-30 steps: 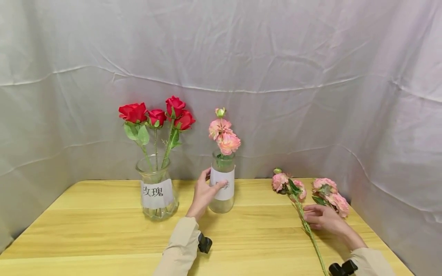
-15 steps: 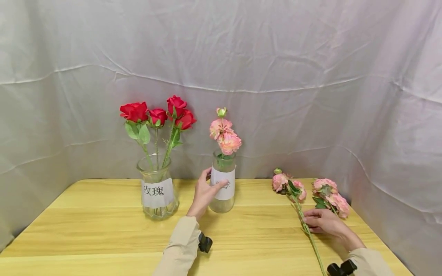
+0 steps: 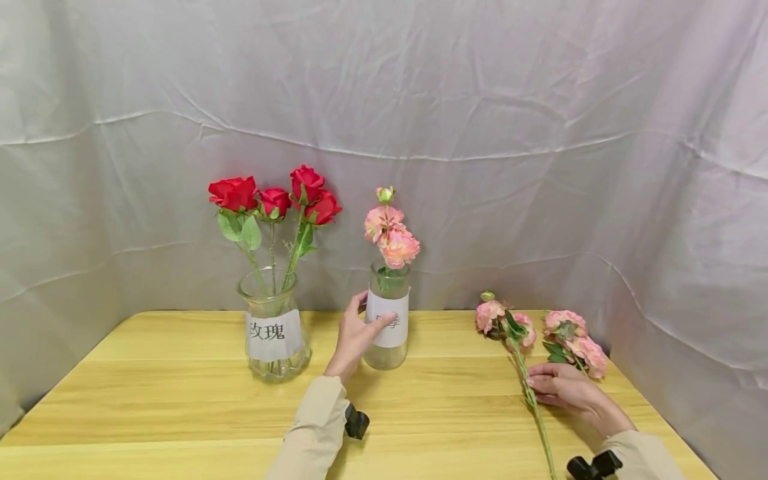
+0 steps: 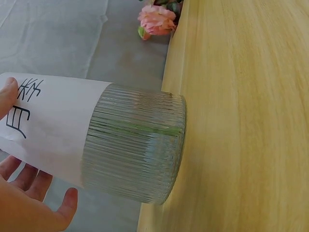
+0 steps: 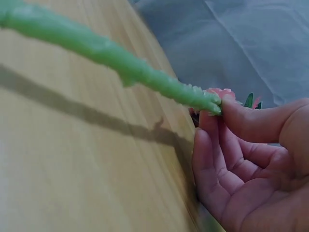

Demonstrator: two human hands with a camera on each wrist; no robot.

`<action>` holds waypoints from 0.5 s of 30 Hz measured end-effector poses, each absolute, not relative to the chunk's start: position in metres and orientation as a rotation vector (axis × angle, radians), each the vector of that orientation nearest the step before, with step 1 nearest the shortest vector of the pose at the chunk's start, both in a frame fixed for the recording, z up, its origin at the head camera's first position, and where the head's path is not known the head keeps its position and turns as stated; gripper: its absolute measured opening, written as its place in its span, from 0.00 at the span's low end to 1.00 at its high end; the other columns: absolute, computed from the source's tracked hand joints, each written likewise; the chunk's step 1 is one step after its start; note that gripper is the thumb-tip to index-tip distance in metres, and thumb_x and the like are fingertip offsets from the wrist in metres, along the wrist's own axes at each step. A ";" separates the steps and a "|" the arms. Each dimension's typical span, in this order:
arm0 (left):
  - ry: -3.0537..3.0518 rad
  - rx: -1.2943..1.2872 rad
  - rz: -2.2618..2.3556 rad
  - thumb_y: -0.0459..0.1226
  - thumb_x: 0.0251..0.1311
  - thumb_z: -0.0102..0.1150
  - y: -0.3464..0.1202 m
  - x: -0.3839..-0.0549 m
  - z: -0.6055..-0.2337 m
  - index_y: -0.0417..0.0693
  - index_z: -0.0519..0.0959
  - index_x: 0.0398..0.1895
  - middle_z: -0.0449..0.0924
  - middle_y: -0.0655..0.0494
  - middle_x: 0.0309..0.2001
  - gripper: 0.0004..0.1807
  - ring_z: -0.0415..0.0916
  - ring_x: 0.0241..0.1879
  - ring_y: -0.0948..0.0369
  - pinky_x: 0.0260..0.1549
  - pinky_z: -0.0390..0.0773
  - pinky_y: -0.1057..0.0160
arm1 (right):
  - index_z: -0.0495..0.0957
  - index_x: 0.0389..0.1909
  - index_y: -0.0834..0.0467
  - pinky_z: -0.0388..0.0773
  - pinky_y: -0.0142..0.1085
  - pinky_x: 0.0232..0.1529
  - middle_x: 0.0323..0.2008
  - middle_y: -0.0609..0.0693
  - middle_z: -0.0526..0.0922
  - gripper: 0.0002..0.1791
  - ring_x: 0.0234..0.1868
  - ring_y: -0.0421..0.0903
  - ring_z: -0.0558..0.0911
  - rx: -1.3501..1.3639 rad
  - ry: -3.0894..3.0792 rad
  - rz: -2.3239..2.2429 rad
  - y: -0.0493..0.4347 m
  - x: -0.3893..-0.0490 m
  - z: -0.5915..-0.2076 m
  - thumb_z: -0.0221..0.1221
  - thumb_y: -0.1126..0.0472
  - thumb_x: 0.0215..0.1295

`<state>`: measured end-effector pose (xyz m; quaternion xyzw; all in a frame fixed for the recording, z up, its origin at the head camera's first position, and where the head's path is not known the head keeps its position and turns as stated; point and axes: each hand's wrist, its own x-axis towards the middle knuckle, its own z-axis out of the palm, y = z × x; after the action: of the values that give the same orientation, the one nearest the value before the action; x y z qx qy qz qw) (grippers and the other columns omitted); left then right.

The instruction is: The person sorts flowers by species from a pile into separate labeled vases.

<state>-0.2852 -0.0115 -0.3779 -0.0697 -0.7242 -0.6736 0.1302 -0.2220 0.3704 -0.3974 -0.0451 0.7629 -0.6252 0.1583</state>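
My left hand (image 3: 354, 337) grips a ribbed glass vase (image 3: 384, 358) from its left side, thumb across the white paper label (image 4: 53, 116). Inside the vase stands a pink flower sprig (image 3: 397, 248) with two blooms and a green bud. At the right, my right hand (image 3: 570, 390) pinches the green stem (image 5: 120, 60) of another pink flower sprig (image 3: 522, 331) between thumb and fingertips. That stem casts a shadow on the table in the right wrist view, with a gap between the two. Its blooms lie toward the back of the table.
A wider glass vase (image 3: 273, 370) with several red roses (image 3: 234, 195) and a white label stands to the left. Beyond my right hand lies one more pink sprig (image 3: 588, 357) near the right edge of the wooden table (image 3: 180, 407). Grey cloth (image 3: 480, 200) hangs behind.
The pinched stem's near end has swung left while its blooms shifted slightly right. My left hand and the vase it holds have stayed in place.
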 end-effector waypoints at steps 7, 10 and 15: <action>-2.105 -0.195 -1.961 0.38 0.51 0.72 -0.011 -0.285 -0.378 0.37 0.66 0.65 0.70 0.39 0.61 0.38 0.65 0.61 0.45 0.60 0.65 0.46 | 0.70 0.48 0.76 0.79 0.32 0.39 0.35 0.48 0.79 0.12 0.36 0.39 0.79 -0.181 2.174 -1.818 0.367 -0.220 -0.391 0.52 0.73 0.66; -2.106 -0.195 -1.962 0.39 0.51 0.72 -0.012 -0.285 -0.377 0.38 0.66 0.65 0.70 0.40 0.61 0.39 0.65 0.61 0.45 0.60 0.65 0.46 | 0.72 0.47 0.71 0.79 0.31 0.38 0.36 0.48 0.78 0.10 0.35 0.39 0.79 -0.227 2.139 -1.871 0.366 -0.218 -0.387 0.52 0.73 0.67; -2.103 -0.198 -1.954 0.39 0.50 0.73 -0.012 -0.286 -0.378 0.38 0.67 0.64 0.71 0.40 0.60 0.38 0.66 0.61 0.46 0.59 0.66 0.46 | 0.74 0.43 0.60 0.77 0.32 0.41 0.37 0.46 0.77 0.09 0.37 0.39 0.78 -0.322 2.032 -2.005 0.365 -0.218 -0.380 0.50 0.73 0.69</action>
<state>-0.2858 -0.0120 -0.3779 -0.0682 -0.7246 -0.6730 0.1316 -0.2183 0.3650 -0.3803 -0.1111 0.7010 -0.6916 0.1340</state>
